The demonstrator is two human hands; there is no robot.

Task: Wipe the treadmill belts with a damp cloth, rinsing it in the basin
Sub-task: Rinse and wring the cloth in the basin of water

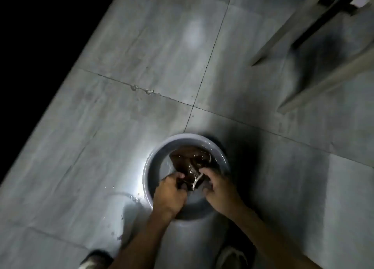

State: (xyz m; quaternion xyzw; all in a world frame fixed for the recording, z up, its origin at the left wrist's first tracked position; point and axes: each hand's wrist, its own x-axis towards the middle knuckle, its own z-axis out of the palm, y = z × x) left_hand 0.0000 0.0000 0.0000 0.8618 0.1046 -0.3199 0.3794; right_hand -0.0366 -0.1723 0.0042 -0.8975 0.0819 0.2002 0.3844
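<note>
Left fingers: those of the left hand (169, 193) were curled round the near left edge of the dark brown, sodden cloth (190, 165), gripping it at the water's surface.
Right fingers: those of the right hand (219, 189) were likewise curled, pinching the near right edge of the same cloth, beside a pale hem or cord whose nature could not be told.
Cloth: it lay bunched between the two hands, its far part spread under the water.
Basin: the round, pale grey plastic basin (148, 163) held shallow water and stood on the floor just before the person's feet.
Floor: large grey stone tiles (141, 46), with a wet ring and splashes (121, 197) just left of the basin.
Background: pale slanting frame members (303, 25) stood well apart at upper right; no treadmill belt could be identified.
Step, as judged: rinsing the cloth, before wringing.
Risk: vigorous scrubbing or lifting the cloth unwrung would probably slop more water onto the tiles, leaving a slippery patch near the shoes (97, 258); an overwet cloth could also drip on the way to the belts.
</note>
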